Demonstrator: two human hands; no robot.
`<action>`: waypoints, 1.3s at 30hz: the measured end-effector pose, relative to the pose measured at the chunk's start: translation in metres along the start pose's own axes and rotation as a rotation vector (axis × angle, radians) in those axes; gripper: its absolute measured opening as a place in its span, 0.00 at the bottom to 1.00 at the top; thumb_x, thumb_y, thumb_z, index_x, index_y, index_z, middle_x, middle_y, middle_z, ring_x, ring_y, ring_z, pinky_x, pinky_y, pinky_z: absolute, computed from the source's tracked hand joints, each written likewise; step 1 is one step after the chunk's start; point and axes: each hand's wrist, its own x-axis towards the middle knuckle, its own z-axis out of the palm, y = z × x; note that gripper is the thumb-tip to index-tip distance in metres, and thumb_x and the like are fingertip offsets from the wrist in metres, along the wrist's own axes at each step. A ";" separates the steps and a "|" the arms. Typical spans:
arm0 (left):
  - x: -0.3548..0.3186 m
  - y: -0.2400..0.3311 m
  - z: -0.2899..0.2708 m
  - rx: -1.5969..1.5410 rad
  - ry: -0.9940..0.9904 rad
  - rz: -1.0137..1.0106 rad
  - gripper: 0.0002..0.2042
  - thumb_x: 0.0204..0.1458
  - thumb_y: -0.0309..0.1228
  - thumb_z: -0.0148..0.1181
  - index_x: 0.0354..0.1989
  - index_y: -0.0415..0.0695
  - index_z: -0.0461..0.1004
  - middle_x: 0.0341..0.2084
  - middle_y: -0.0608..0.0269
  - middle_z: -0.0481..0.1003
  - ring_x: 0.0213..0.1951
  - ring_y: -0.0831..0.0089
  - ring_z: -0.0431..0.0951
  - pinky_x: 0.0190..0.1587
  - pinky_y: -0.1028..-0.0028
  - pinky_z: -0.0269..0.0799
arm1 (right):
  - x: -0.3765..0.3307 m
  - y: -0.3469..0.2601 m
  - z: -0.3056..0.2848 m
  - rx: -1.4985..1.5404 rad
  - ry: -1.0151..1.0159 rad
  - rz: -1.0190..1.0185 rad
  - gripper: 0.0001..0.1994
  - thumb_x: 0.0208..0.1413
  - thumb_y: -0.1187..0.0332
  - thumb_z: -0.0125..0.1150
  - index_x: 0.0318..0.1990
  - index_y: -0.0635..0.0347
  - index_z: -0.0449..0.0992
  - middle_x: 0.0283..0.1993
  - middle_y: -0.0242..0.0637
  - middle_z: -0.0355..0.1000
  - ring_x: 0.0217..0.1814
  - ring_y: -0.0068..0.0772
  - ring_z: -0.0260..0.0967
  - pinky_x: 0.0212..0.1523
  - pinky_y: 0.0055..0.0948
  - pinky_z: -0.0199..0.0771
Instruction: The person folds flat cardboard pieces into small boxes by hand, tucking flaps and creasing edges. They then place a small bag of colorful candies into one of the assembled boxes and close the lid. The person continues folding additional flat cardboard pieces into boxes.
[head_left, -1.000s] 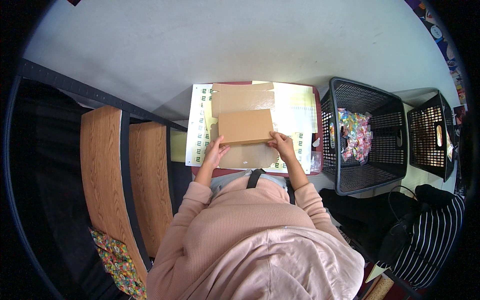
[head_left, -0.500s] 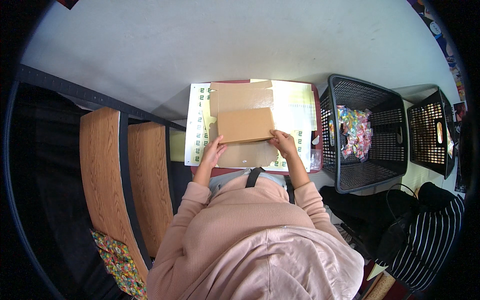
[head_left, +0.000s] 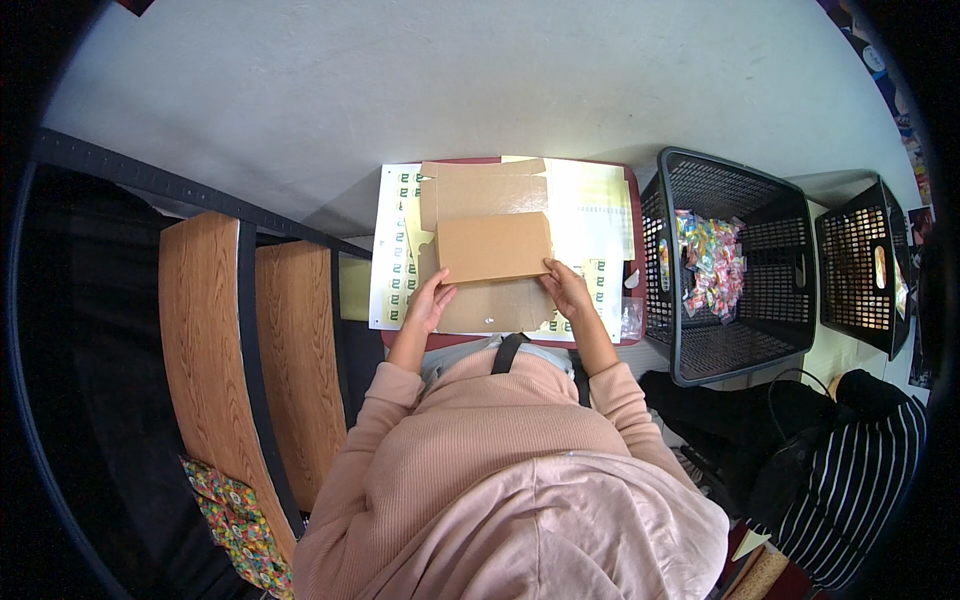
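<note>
A flat brown cardboard box [head_left: 494, 247] is held by its two near corners. My left hand [head_left: 430, 300] closes on the near left corner, thumb on top. My right hand [head_left: 566, 287] grips the near right corner the same way. Beneath the box lies an unfolded cardboard sheet [head_left: 488, 188] with notched edges, part of it showing beyond the box and part on my side. Whether box and sheet are joined cannot be seen. Under them are white printed sheets [head_left: 391, 250] on a dark red tabletop [head_left: 636, 225].
To the right stands a black plastic crate [head_left: 735, 360] with colourful small wrapped packets [head_left: 712, 265] inside; a second black crate [head_left: 850, 235] is beyond it. Wood-grain shelves [head_left: 205, 340] rise at the left. Dark and striped cloth [head_left: 860, 480] lies at the lower right. A wall borders the far side.
The box's near edge has tilted down slightly, narrowing the dark gap beneath it. Both hands keep their corners with barely any shift.
</note>
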 end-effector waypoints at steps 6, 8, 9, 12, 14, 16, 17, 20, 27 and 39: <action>0.003 0.002 -0.001 0.020 0.021 -0.001 0.15 0.40 0.31 0.61 0.35 0.39 0.66 0.31 0.63 0.65 0.34 0.74 0.68 0.41 0.76 0.69 | -0.003 0.005 0.001 -0.150 0.003 -0.095 0.15 0.47 0.67 0.57 0.39 0.68 0.66 0.32 0.35 0.67 0.28 0.20 0.65 0.30 0.16 0.71; 0.006 0.003 -0.001 0.026 0.035 -0.002 0.16 0.39 0.32 0.62 0.35 0.38 0.66 0.31 0.63 0.64 0.34 0.74 0.67 0.41 0.76 0.70 | -0.008 0.002 0.006 -0.222 0.048 -0.063 0.16 0.48 0.65 0.57 0.39 0.69 0.66 0.31 0.35 0.67 0.28 0.20 0.65 0.30 0.16 0.71; 0.007 0.003 -0.001 0.029 0.041 -0.003 0.16 0.39 0.32 0.62 0.35 0.38 0.66 0.31 0.63 0.64 0.34 0.74 0.67 0.41 0.76 0.70 | -0.007 0.003 0.006 -0.240 0.062 -0.056 0.16 0.48 0.64 0.57 0.39 0.69 0.66 0.31 0.35 0.67 0.28 0.20 0.65 0.30 0.16 0.71; 0.007 0.004 0.000 0.017 0.045 -0.009 0.17 0.38 0.32 0.63 0.35 0.37 0.65 0.30 0.62 0.64 0.34 0.73 0.67 0.41 0.76 0.70 | -0.005 0.004 0.005 -0.279 0.082 -0.049 0.17 0.48 0.63 0.56 0.39 0.70 0.66 0.30 0.34 0.67 0.27 0.20 0.65 0.29 0.16 0.70; 0.007 0.001 0.001 0.006 0.071 0.001 0.18 0.38 0.32 0.63 0.36 0.37 0.65 0.31 0.61 0.64 0.35 0.73 0.67 0.43 0.76 0.69 | -0.002 0.006 0.002 -0.285 0.064 -0.062 0.17 0.49 0.63 0.56 0.39 0.70 0.66 0.29 0.34 0.67 0.27 0.20 0.65 0.30 0.16 0.70; 0.007 0.000 0.001 -0.001 0.072 0.016 0.19 0.38 0.32 0.63 0.36 0.37 0.65 0.33 0.61 0.64 0.36 0.72 0.67 0.43 0.75 0.69 | 0.001 0.009 0.000 -0.275 0.057 -0.072 0.17 0.49 0.63 0.56 0.39 0.70 0.65 0.29 0.34 0.67 0.27 0.19 0.65 0.30 0.16 0.70; 0.007 -0.001 -0.001 -0.005 0.060 0.026 0.19 0.38 0.32 0.63 0.37 0.37 0.65 0.34 0.60 0.64 0.37 0.72 0.67 0.44 0.75 0.69 | 0.002 0.010 0.000 -0.271 0.052 -0.077 0.18 0.49 0.63 0.56 0.39 0.70 0.65 0.29 0.34 0.67 0.27 0.19 0.65 0.30 0.16 0.69; 0.007 -0.003 -0.003 0.017 0.064 0.044 0.21 0.38 0.33 0.64 0.38 0.37 0.65 0.37 0.59 0.65 0.40 0.71 0.66 0.45 0.74 0.68 | 0.003 0.013 0.000 -0.305 0.073 -0.092 0.18 0.49 0.62 0.55 0.40 0.71 0.65 0.29 0.33 0.67 0.28 0.19 0.64 0.31 0.16 0.69; 0.004 0.003 0.002 0.057 0.163 -0.042 0.23 0.37 0.35 0.65 0.40 0.39 0.64 0.39 0.60 0.65 0.44 0.68 0.66 0.48 0.71 0.65 | 0.005 0.016 -0.001 -0.317 0.068 -0.096 0.19 0.49 0.63 0.55 0.41 0.71 0.65 0.28 0.33 0.67 0.27 0.19 0.64 0.31 0.15 0.68; 0.009 0.006 -0.002 0.217 0.109 0.017 0.23 0.39 0.40 0.63 0.40 0.39 0.64 0.39 0.58 0.66 0.45 0.68 0.66 0.44 0.69 0.67 | 0.008 0.018 -0.001 -0.474 0.096 -0.219 0.17 0.49 0.62 0.55 0.38 0.71 0.68 0.28 0.35 0.68 0.25 0.19 0.65 0.29 0.15 0.68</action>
